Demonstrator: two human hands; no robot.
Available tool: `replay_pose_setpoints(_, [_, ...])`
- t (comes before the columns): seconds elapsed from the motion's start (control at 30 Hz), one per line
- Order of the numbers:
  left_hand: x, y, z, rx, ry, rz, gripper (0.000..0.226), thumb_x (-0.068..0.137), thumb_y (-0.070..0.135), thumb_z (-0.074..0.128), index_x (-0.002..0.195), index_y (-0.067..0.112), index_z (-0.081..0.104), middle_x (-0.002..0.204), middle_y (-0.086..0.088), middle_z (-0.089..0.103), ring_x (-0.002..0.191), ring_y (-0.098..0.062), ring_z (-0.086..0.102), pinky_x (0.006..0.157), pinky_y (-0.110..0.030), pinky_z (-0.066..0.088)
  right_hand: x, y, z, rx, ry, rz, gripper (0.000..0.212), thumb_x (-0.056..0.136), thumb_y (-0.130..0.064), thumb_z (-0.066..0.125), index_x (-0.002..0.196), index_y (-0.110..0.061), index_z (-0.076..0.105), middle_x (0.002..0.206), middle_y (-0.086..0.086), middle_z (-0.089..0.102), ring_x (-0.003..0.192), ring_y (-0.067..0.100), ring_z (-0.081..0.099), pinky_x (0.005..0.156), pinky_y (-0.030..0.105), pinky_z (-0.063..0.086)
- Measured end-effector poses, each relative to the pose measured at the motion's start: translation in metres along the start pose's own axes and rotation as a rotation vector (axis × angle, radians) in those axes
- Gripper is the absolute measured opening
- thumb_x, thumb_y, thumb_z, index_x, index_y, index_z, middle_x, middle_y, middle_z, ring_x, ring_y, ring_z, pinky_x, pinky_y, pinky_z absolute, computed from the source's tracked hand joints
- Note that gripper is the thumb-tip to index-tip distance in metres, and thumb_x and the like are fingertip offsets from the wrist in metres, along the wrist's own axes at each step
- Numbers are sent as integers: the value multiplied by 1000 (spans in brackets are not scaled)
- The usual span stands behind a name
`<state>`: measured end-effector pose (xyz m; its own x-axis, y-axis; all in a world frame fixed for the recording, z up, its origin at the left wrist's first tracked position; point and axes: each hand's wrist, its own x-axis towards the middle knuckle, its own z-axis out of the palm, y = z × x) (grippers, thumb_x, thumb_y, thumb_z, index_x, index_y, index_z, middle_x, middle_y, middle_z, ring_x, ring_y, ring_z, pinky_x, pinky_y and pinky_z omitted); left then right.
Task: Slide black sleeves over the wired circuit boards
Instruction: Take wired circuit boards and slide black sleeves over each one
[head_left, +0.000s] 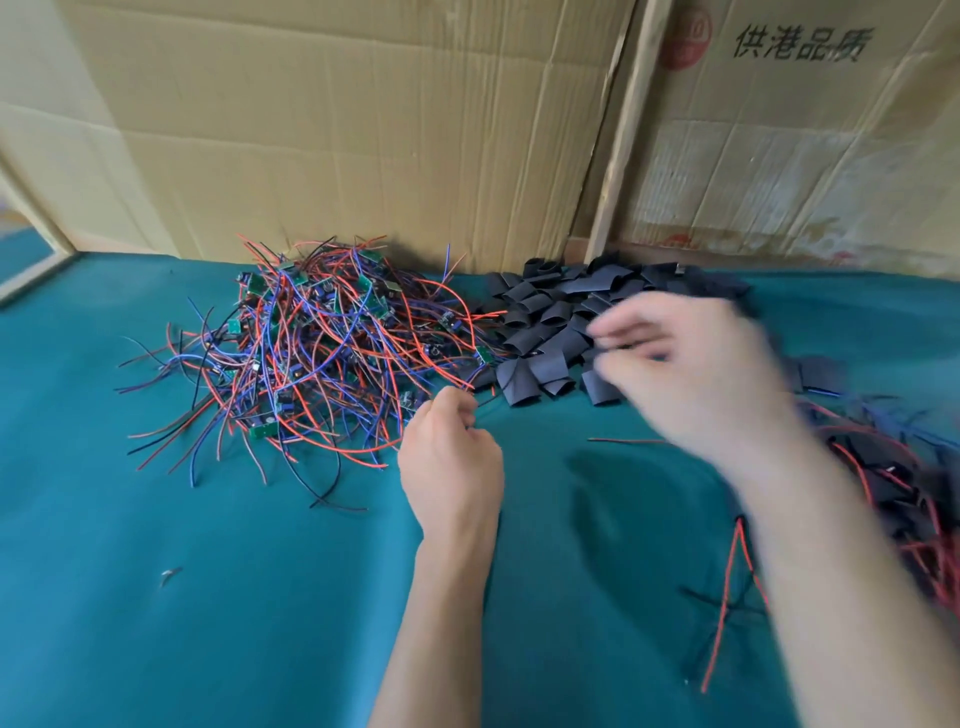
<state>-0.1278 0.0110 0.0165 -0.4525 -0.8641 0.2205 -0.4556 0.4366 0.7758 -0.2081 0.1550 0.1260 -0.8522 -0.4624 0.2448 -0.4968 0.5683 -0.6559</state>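
Note:
A tangled heap of small green circuit boards with red, blue and black wires (311, 353) lies at the back left of the teal cloth. To its right is a pile of flat black sleeves (556, 322). My left hand (449, 457) sits at the heap's near right edge, fingers curled, pinching thin wires that run from the heap. My right hand (691, 374) is blurred by motion over the sleeve pile, fingers spread and loosely bent; whether it holds a sleeve is not visible. At the far right lies a pile of sleeved boards with wires (893, 478).
A teal cloth (208, 597) covers the table. Cardboard sheets (363, 130) stand along the back edge. Loose red and black wires (727, 597) lie near my right forearm. A small scrap (169, 576) rests on the cloth at the near left.

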Motion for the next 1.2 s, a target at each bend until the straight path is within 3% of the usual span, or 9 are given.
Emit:
replay_pose_setpoints(0.17, [-5,9,2,-126,-115,96,18,69,11,70,77,22,57,77,6,65,76,-23,61,71,-38,49,64,-23,109,-243,-285,-69,31,94,-28,61,125,-24,62,124,8,66,118,34,59,92,41,52])
replay_pose_setpoints(0.3, [-2,8,4,-263,-155,90,11,72,17,67,72,22,58,66,9,62,64,-15,56,67,-33,48,87,-19,134,-330,-187,-34,28,90,-13,66,117,-18,63,121,13,60,109,38,61,74,38,44])
replay_pose_setpoints(0.4, [-3,8,3,-308,-107,116,4,74,19,59,71,20,57,59,8,57,57,-10,49,60,-25,42,91,-16,132,-281,-154,-22,23,84,-5,67,101,-20,70,113,12,65,101,37,63,75,37,50])
replay_pose_setpoints(0.63, [-1,11,0,-415,-106,-6,12,81,12,57,72,19,58,62,4,61,64,-23,67,62,-34,52,94,8,54,221,200,88,18,74,-14,81,74,-29,70,69,-15,71,82,10,73,84,29,58])
replay_pose_setpoints(0.73, [-1,12,1,-549,-174,-76,11,86,13,56,75,17,59,62,-1,64,48,-19,64,48,-26,44,74,27,14,552,350,168,20,74,-8,80,77,-27,73,76,-7,75,77,11,73,73,34,60])
replay_pose_setpoints(0.87, [-1,14,2,-668,-243,-104,17,89,18,59,74,10,58,52,-1,58,40,-19,46,41,-22,37,37,44,-13,896,485,228,18,81,-3,77,86,-20,76,88,5,77,77,18,69,62,23,52])
replay_pose_setpoints(1.03, [-9,25,0,-855,-513,-41,14,91,25,63,86,13,69,72,-4,72,58,-16,67,44,-19,43,11,44,4,1027,230,226,16,85,2,75,91,-13,76,92,14,77,76,21,70,64,27,57])
replay_pose_setpoints(1.13, [-15,30,6,-925,-677,-24,21,98,28,62,109,13,73,100,-7,77,86,-22,75,66,-30,59,-1,41,38,862,23,190,14,84,0,75,88,-13,77,84,13,77,73,19,72,58,31,59])
replay_pose_setpoints(1.2, [-17,26,11,-868,-669,-23,21,100,23,62,109,8,74,103,-12,77,89,-27,76,80,-38,62,-2,45,55,659,19,148,12,83,-7,77,79,-19,79,78,7,75,75,23,72,58,40,62])
